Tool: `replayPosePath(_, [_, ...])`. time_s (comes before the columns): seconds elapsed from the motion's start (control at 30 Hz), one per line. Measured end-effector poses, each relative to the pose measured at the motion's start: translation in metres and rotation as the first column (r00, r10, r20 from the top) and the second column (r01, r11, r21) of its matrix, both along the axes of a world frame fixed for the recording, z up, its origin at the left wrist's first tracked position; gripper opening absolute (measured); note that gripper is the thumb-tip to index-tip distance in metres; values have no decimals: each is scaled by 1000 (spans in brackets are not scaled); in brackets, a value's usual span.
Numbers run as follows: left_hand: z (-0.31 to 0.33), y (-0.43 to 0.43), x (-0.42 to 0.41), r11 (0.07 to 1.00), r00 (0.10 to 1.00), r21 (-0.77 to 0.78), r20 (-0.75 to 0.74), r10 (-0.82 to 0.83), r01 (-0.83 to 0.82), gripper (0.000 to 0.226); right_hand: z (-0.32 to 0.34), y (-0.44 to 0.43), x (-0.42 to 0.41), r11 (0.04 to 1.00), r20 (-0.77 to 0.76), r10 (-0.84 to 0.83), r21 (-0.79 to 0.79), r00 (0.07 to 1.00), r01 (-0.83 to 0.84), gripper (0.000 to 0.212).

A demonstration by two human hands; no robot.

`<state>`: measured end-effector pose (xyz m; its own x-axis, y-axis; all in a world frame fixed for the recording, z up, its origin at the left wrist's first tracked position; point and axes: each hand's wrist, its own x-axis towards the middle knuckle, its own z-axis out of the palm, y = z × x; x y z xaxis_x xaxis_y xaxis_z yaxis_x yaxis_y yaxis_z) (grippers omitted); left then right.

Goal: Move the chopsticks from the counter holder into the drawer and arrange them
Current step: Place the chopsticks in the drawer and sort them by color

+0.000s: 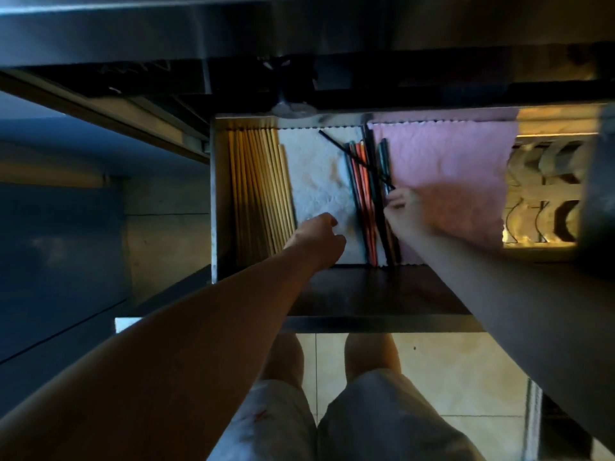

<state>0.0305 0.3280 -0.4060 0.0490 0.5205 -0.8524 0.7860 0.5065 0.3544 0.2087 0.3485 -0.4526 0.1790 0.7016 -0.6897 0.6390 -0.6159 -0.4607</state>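
The drawer (215,194) stood pulled out below the steel desk (299,24), seen from straight above. Along its left side lay a row of pale wooden chopsticks (256,191), side by side and running front to back. Next to them a white cloth (316,181) lined the middle of the drawer, and a pink cloth (442,168) lined the part to the right. Where the two cloths met lay a bundle of dark and red chopsticks (364,201), roughly lined up front to back. One thin black chopstick (346,153) lay slanted across the top of that bundle, from the white cloth toward the pink one.

The right hand (404,207) was at the near end of this slanted stick, its fingertips (394,197) pinched around it, though blur made the exact grip hard to read. The left hand (316,241) reached in over the white cloth, loosely curled and holding nothing that could be seen; whether it touched the cloth could not be told. Below the drawer front, the person's knees and light shorts (366,410) showed above a tiled floor (449,371).
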Motion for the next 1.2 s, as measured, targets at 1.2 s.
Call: replayPosePath(1.2, [-34,38,119,924,906,181,-205,371,-338,16,-7,-10,80,996,-112,76,58,991,-70,46])
